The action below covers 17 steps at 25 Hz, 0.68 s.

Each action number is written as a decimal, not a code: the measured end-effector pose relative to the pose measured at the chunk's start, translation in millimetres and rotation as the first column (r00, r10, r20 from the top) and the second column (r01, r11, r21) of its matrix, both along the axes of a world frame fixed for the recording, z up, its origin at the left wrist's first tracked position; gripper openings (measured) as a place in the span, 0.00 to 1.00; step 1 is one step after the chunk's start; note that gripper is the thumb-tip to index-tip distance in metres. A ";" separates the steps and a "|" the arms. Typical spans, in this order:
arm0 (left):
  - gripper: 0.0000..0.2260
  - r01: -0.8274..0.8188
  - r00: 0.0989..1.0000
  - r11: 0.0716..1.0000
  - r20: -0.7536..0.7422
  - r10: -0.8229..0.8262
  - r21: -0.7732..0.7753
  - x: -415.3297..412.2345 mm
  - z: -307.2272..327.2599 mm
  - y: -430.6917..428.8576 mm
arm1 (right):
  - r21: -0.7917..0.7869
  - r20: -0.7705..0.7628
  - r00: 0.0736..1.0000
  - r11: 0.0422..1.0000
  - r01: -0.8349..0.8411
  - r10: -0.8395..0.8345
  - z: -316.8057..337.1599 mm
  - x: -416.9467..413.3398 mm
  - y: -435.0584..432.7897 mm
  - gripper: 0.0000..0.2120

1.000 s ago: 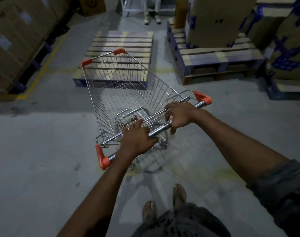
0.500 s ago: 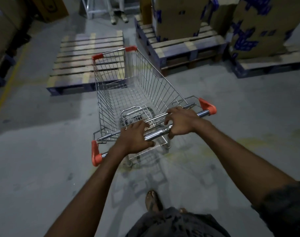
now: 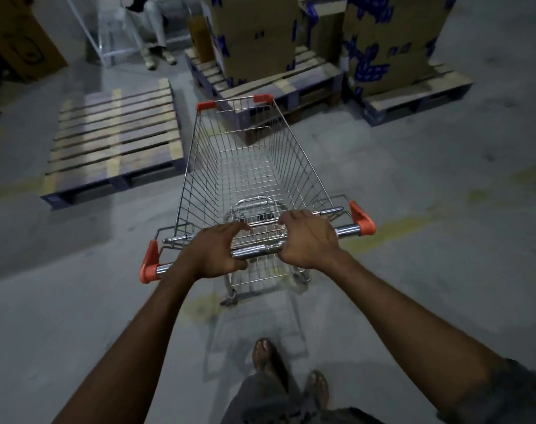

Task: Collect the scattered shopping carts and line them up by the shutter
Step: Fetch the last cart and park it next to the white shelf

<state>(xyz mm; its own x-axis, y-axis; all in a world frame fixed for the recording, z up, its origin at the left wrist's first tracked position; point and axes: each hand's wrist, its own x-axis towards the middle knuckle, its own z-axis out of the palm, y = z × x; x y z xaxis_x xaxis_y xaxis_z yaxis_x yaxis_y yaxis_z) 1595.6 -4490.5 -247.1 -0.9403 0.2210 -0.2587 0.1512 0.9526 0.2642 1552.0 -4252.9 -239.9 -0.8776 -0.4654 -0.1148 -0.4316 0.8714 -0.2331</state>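
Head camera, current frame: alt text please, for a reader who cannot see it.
Seen from above, a person's left hand and right hand hold the chrome handle bar of an empty wire shopping cart on a grey concrete floor. Beyond it lie an empty wooden pallet on the left and cardboard boxes on pallets straight ahead.

a warehouse or shop stockroom, by all signs. bare grey concrete floor [image 3: 444, 301] with a worn yellow line [image 3: 398, 228] painted across it. empty wooden pallet [image 3: 114, 139] lying flat at the left. further back, loaded pallets [image 3: 317, 79] carrying tall blue-marked cardboard boxes [image 3: 254, 35]. more brown cartons [image 3: 19, 41] at the far left edge. wire shopping cart [image 3: 248, 166] with orange corner caps out on the floor.
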 end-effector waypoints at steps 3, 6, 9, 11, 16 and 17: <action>0.38 0.081 0.996 0.997 -0.041 -0.082 -0.017 -0.4 -2.8 12.0 | 0.025 -0.104 0.994 0.999 0.044 -0.041 -7.5 19.8 17.0 0.23; 0.31 0.178 0.972 0.984 -0.152 -0.179 -0.021 -3.5 -5.8 22.1 | 0.038 -0.084 0.986 0.988 0.148 -0.144 -7.3 31.7 28.0 0.18; 0.22 0.192 0.976 0.981 -0.107 -0.190 0.012 -7.8 -2.5 34.5 | 0.095 -0.054 0.977 0.973 0.210 -0.205 -4.6 37.9 36.7 0.15; 0.19 0.212 0.975 0.977 -0.069 -0.213 -0.027 -13.8 -3.1 40.8 | 0.148 -0.037 0.971 0.960 0.237 -0.234 -4.8 41.8 41.5 0.15; 0.13 0.375 0.926 0.926 -0.035 -0.376 -0.042 -27.4 -9.1 53.8 | 0.206 -0.008 0.941 0.921 0.331 -0.337 -2.9 51.3 53.0 0.16; 0.13 0.398 0.916 0.916 -0.037 -0.399 -0.043 -29.7 -9.0 56.0 | 0.211 -0.008 0.936 0.914 0.346 -0.352 -2.3 53.2 54.4 0.15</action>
<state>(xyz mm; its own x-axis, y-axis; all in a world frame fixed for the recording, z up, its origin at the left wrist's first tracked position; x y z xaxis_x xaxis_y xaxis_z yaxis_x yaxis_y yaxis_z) 1565.9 -4434.5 -256.1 -0.7867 0.5718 -0.2325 0.5310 0.8190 0.2175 1605.1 -4198.4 -242.2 -0.9746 -0.0935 -0.2033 -0.0871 0.9954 -0.0403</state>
